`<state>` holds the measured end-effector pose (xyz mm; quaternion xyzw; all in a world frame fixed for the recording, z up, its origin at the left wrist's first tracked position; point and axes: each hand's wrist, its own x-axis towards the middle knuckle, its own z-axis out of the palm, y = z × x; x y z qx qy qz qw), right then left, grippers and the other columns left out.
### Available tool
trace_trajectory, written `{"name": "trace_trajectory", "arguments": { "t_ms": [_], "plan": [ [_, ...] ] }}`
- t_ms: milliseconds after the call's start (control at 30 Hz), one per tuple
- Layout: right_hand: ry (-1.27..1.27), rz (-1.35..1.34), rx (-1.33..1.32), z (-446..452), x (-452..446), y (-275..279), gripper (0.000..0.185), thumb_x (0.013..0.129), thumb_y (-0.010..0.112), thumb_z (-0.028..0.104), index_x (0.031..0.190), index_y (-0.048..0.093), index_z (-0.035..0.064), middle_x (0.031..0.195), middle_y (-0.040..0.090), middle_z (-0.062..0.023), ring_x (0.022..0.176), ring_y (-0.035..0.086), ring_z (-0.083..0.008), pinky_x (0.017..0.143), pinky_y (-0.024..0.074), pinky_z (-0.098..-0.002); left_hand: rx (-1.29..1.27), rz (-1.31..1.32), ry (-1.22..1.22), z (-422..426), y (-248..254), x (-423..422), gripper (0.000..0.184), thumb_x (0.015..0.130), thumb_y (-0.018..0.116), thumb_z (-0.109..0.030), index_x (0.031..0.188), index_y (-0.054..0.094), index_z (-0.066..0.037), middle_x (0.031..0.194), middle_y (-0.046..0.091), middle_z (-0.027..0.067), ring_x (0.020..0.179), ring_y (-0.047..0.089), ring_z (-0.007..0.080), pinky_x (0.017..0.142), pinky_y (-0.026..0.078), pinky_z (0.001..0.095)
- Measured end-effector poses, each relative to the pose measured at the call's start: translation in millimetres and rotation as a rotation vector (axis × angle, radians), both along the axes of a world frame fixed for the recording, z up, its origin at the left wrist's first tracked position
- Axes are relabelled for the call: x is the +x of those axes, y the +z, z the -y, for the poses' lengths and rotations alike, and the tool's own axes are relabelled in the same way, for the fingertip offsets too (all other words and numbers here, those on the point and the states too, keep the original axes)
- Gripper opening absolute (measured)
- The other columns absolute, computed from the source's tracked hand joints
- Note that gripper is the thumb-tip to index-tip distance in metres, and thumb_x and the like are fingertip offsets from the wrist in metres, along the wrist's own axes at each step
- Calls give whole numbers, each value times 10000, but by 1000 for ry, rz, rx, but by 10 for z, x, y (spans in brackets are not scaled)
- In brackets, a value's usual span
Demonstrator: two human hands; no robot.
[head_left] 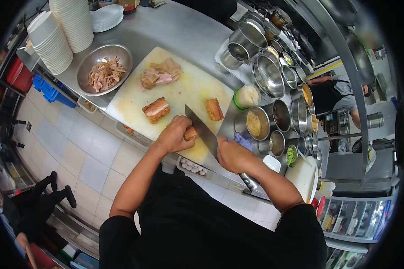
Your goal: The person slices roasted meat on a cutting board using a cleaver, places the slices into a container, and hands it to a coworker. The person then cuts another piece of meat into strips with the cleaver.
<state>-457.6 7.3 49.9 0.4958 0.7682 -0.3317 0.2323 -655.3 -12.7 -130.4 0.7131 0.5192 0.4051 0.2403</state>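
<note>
My right hand [232, 155] grips a cleaver [202, 132], its broad blade pointing away from me across the cutting board [134, 110]. Under the fingers of my left hand [175, 135] is a small piece of roast pork [191, 133], held against the board just left of the blade. Two larger chunks of crisp-skinned pork lie on the board: one pork chunk [156, 110] beyond my left hand, another pork chunk [214, 110] right of the blade tip. Farther back sits a pile of sliced meat [160, 74].
A metal bowl of shredded meat [105, 75] stands left of the board, near stacked white bowls [54, 49]. Metal pots [258, 123] and a green-rimmed tub [247, 97] crowd the right side. Eggs [192, 167] sit below the counter edge. Other people [341, 96] are nearby.
</note>
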Motion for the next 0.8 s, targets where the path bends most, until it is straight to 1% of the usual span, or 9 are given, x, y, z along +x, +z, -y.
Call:
{"name": "trace_trajectory", "arguments": {
  "t_ms": [100,167,200,233,400,500,533,567,800],
  "plan": [
    [-14,11,-10,-7,-27,-287,243,897,451,3,1105,450,-124,855,643,-418,830,670,-564,784,533,-592,23,-2,20,10,-37,10,437,707,772,-188,1053,608,24,983,605,182,988,571,377,897,503,442],
    [5,-81,200,172,42,-611,232,894,458,3,1096,423,-106,852,640,-421,833,670,-563,779,527,-606,35,-5,43,28,-53,18,453,694,780,-183,1059,607,23,988,605,180,982,575,373,891,503,440],
    [-18,-86,197,229,75,-634,213,947,470,57,1092,404,-85,853,637,-423,829,670,-561,755,514,-622,41,1,39,44,-51,17,454,701,782,-185,1066,609,22,985,606,178,986,578,374,894,505,437],
    [-13,-92,203,214,95,-643,213,947,470,57,1092,404,-85,853,637,-423,829,670,-561,755,514,-622,50,4,34,49,-44,14,455,708,784,-187,1073,610,22,982,607,177,991,581,375,898,506,435],
    [-48,-204,200,167,227,-457,266,1042,466,189,1125,431,-62,857,642,-400,832,643,-570,754,485,-630,48,1,65,150,-12,-33,524,714,809,-232,1130,613,20,1057,582,193,1066,560,390,958,484,438],
    [-84,-224,272,271,333,-255,245,1042,495,206,1119,424,-15,829,639,-353,831,607,-569,754,438,-618,36,-38,75,243,71,-157,578,705,829,-263,1164,611,12,1112,552,196,1102,537,393,990,466,442],
    [-59,-193,265,307,322,-120,269,1046,458,202,1127,442,-54,879,636,-394,840,624,-572,779,473,-615,-16,-65,65,272,96,-184,604,698,837,-276,1180,610,6,1134,535,196,1111,526,391,1001,458,444],
    [-61,-193,264,344,311,-47,269,1046,458,202,1127,442,-54,879,636,-394,840,624,-572,779,473,-615,-17,-65,63,270,77,-197,604,698,837,-276,1180,610,6,1134,535,196,1111,526,391,1001,458,444],
    [-48,-153,189,469,334,-33,247,1035,476,179,1115,440,-52,799,640,-382,783,639,-567,765,478,-628,98,-113,30,176,-13,-174,488,713,825,-251,1087,627,-8,1088,529,179,1062,532,374,949,480,431]
  ]
}}
